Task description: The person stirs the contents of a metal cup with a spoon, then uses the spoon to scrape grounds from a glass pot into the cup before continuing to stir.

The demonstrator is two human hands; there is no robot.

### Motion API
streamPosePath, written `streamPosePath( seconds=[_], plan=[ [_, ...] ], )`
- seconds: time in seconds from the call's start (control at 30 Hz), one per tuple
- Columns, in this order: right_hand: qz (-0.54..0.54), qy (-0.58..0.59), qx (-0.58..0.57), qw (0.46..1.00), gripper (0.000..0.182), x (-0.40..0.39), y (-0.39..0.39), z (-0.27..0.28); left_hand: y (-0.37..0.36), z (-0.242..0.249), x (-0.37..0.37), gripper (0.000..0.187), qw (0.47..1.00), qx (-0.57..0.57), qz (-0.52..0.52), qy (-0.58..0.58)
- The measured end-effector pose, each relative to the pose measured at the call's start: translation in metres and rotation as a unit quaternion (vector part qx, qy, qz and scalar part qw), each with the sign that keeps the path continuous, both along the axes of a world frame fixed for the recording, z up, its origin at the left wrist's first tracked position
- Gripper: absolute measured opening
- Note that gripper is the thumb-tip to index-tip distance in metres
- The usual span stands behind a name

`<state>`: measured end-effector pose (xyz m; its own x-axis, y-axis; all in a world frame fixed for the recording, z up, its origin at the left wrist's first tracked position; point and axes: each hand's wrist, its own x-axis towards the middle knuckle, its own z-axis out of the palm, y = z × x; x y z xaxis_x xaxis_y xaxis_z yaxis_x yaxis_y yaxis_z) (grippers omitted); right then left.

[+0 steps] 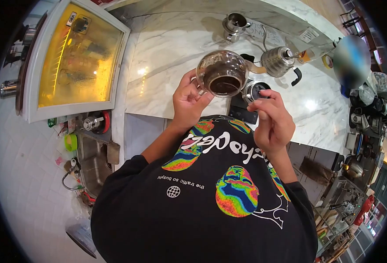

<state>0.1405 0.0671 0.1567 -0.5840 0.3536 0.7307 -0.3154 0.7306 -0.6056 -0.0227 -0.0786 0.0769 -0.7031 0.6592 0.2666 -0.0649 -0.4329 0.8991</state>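
Note:
My left hand (188, 98) is closed around the handle side of a round glass coffee server (222, 65), which has dark coffee in its bottom. The server is held above the counter, just in front of my shirt. Right of it, a small metal cup (247, 93) with a dark inside sits between the server and my right hand (274, 120). The right fingers are curled, their tips at the cup's rim. Under the cup lies a flat black device (242, 115), partly hidden. A tan, wooden-looking piece (256, 68) juts out beside the server.
A steel gooseneck kettle (277, 61) with a black handle stands at the right on the marble counter (163, 52). Farther back is a metal dripper-like cup (236, 27). A yellow-lit glass door (81, 57) stands at the left, above a sink (90, 164).

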Motion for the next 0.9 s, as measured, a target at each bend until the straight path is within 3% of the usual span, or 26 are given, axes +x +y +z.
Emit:
streamPosePath(
  seconds=[0.4,0.9],
  plan=[
    [0.029,-0.026,0.052,0.998,0.024,-0.005,-0.01,0.004,-0.011,0.009,-0.006,0.033,0.986,0.065,0.02,0.152],
    [0.026,-0.009,0.046,0.999,0.022,-0.005,-0.014,0.006,-0.013,0.01,-0.006,0.034,0.982,0.05,0.042,0.175]
  ],
)
